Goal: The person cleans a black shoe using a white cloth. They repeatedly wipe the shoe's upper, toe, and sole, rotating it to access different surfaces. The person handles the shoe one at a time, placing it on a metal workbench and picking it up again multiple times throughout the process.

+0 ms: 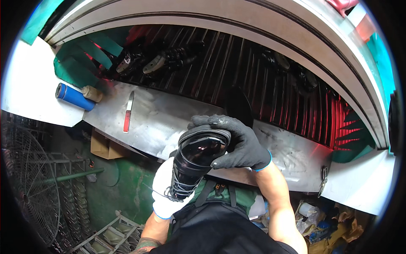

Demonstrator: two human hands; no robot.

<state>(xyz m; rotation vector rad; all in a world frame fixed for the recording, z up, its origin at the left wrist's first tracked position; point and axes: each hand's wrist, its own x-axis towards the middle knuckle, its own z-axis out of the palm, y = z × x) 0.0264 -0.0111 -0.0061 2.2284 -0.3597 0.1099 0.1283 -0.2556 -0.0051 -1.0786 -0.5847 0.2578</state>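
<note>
A glossy black lace-up shoe [201,151] is held in front of me, toe pointing away and laces toward me. My left hand [163,182], in a white glove, grips it from the left and below; most of those fingers are behind the shoe. My right hand [243,146], in a dark grey glove with blue cuff, wraps over the toe end, fingers along the sole edge and thumb on the right side. Just beyond the right hand, a flat black piece shaped like a shoe sole [239,106] extends over the metal ledge [156,103].
A red-handled knife [127,120] and a blue cylinder [76,96] lie at left. Beyond the ledge, black shoes [154,64] sit on red-lit rollers [220,63] under a pale hood [211,12]. Snips [324,180] hang at right. A fan [29,182] and cardboard box [105,146] stand lower left.
</note>
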